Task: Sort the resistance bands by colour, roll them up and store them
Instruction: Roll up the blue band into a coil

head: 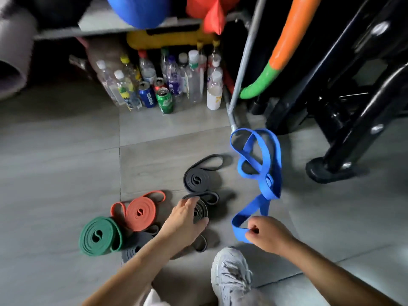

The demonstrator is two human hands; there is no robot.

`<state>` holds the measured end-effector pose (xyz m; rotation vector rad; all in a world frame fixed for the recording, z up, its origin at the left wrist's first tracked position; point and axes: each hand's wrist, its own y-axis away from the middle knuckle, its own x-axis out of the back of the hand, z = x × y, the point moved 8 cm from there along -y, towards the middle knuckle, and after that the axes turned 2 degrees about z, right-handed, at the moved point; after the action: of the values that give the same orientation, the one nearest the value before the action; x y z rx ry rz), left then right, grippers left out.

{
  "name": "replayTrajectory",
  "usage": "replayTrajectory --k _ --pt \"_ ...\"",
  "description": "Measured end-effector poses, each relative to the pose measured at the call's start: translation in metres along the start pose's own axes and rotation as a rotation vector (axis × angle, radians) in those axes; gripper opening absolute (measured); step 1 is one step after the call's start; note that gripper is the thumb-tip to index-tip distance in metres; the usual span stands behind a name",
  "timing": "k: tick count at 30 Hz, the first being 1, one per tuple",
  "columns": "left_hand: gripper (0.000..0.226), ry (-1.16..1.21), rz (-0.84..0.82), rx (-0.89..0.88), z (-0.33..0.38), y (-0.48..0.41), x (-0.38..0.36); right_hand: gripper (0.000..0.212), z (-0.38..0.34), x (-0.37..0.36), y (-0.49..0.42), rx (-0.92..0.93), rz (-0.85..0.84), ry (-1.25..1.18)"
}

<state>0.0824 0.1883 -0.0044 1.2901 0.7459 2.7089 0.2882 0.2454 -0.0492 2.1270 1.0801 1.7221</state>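
On the grey tiled floor, beside the coiled orange rubber band, the left hand clasps a dark grey roll while the right hand pinches the loose blue rubber band, probably next for rolling.

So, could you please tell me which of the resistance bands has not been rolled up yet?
The blue band: it hangs in loose, tangled loops from the right hand, while the green, orange and dark grey bands lie coiled on the floor.
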Motion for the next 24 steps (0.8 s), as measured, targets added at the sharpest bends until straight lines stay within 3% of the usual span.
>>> replayTrajectory --k 4,10,13,16,20,24 --pt "0.06 -0.021 -0.001 -0.099 0.068 0.044 0.052 0.02 -0.035 0.075 0.065 0.117 0.101 -0.29" --pt "0.083 0.029 -0.088 -0.348 0.167 0.132 0.091 0.024 -0.095 0.18 0.159 0.283 0.25 -0.585" --pt "0.054 0.083 0.06 -0.447 0.2 0.176 0.115 0.011 -0.127 0.218 0.214 0.387 0.267 -0.615" --pt "0.022 0.327 0.25 -0.507 0.215 0.221 0.157 0.03 -0.152 0.252 0.267 0.508 0.337 -0.735" --pt "0.014 0.658 0.255 -0.56 0.221 0.276 0.196 0.011 -0.172 0.264 0.319 0.665 0.372 -0.954" --pt "0.019 0.783 0.27 -0.541 0.203 0.307 0.203 0.037 -0.192 0.215 0.328 0.727 0.263 -0.883"
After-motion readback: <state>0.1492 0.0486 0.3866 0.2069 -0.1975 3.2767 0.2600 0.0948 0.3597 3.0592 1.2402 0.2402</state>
